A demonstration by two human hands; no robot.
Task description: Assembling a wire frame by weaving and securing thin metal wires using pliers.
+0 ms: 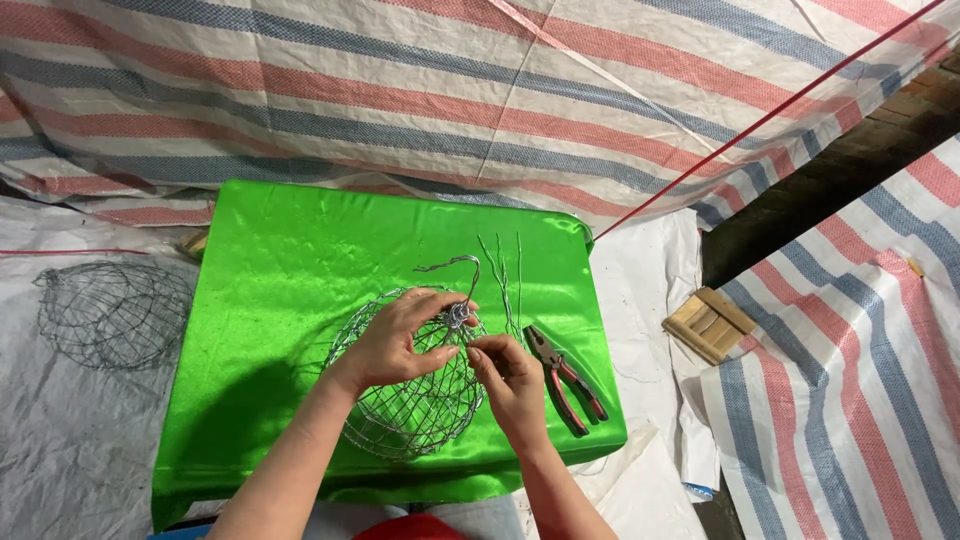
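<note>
A round wire mesh basket point(412, 405) lies on a shiny green cloth point(280, 270) that covers a low table. My left hand point(400, 335) rests on top of the basket and grips its twisted wire knot point(458, 316). My right hand point(505, 372) sits just to the right of the basket, fingertips pinched on a thin wire at the knot. A loose wire end point(450, 264) curls up from the knot. Red-handled pliers point(563, 377) lie on the cloth right of my right hand. Several thin straight wires point(503, 272) lie beyond the basket.
Another wire mesh basket point(112, 312) sits on the white sheet at the left. A small wooden slatted piece point(709, 322) lies on the floor at the right. Striped red, blue and white tarpaulin point(480, 90) hangs behind, and a red cord point(770, 115) runs diagonally.
</note>
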